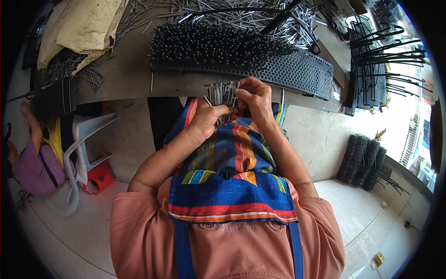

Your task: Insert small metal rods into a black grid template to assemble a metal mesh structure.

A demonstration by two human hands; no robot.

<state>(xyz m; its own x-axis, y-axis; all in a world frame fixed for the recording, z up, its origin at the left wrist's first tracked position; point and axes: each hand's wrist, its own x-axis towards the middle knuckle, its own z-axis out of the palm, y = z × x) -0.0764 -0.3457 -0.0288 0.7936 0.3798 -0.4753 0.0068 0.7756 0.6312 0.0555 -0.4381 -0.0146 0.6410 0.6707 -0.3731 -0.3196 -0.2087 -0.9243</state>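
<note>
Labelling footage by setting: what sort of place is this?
Likely a small hand-assembly workshop: loose metal rods heaped on a worktable, a dark perforated panel partly covered with upright pins, and a bunch of thin metal rods in the person's left hand.

A salmon-pink, short-sleeved shirt (241, 255) beneath a blue apron (227, 197) (striped orange, red, green).

A workshop: metal pins (303, 29) lie heaped on the worktable (125, 69) near a perforated panel (304, 72).
</note>
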